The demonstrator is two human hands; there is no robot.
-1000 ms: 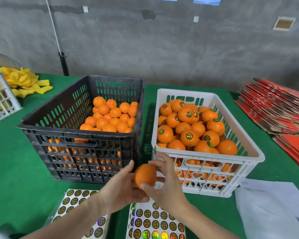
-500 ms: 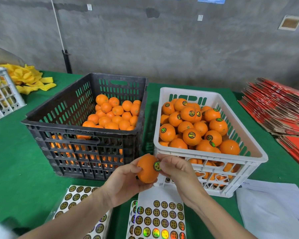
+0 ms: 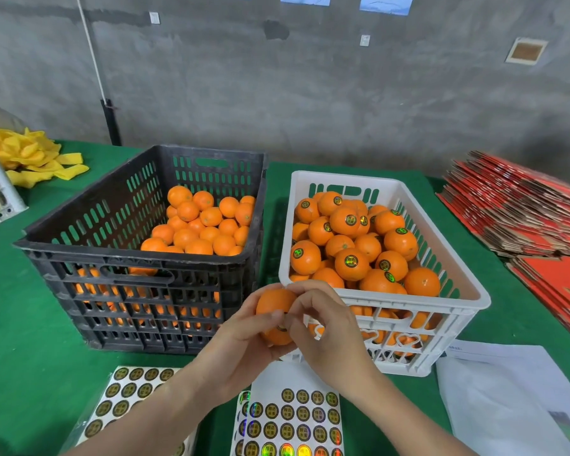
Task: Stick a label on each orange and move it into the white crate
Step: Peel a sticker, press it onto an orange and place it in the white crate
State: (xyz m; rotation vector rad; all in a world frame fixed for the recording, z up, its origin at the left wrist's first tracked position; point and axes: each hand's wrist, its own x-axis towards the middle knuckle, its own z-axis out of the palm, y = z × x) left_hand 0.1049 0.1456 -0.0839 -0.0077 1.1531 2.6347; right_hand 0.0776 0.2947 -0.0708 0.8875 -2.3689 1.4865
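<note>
Dozens of labelled oranges (image 3: 351, 261) fill the white crate (image 3: 408, 299); plenty of bare oranges (image 3: 198, 225) wait in the black crate (image 3: 129, 255). My left hand (image 3: 244, 343) grips one orange (image 3: 273, 302) before both crates, while my right hand (image 3: 329, 334) pinches its label (image 3: 282, 328).

An orange (image 3: 273, 306) is held just before the white crate's (image 3: 458, 304) near-left corner, its label (image 3: 282, 328) mostly hidden. The crate brims with labelled oranges (image 3: 351, 263).

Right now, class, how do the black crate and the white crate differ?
The black crate is taller and larger; the white crate is lower and smaller. The black crate's oranges show no labels; many of the white crate's oranges carry round labels. Both are slotted plastic crates on the green table.
</note>
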